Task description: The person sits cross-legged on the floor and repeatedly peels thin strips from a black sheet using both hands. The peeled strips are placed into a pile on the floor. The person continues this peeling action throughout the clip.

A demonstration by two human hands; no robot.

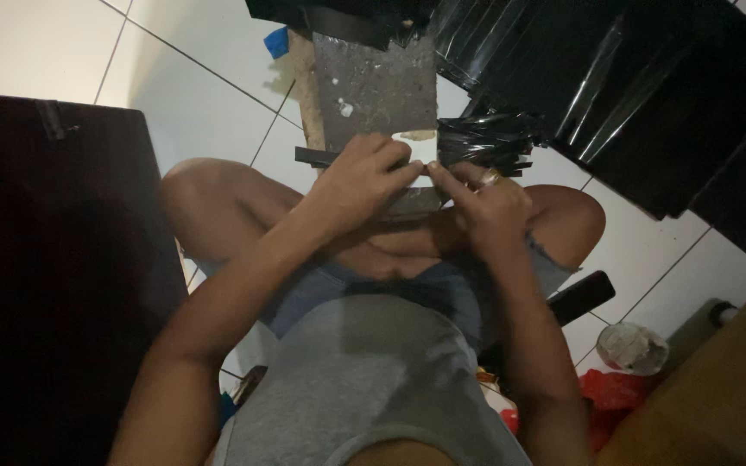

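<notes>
Both hands, left (360,177) and right (487,200), pinch a small white strip (414,148) on the dark board (377,86) at twelve o'clock. It looks thin, light and floppy; best held at its ends.

Home floor wkspace: white tiles (209,95), black plastic sheets (649,95).

Dim light falls on white floor tiles (200,103) beside dark furniture (53,259).

At frame centre, the left hand (357,177) and right hand (487,203) pinch a small white piece (416,148) over a dark board (377,86).
</notes>
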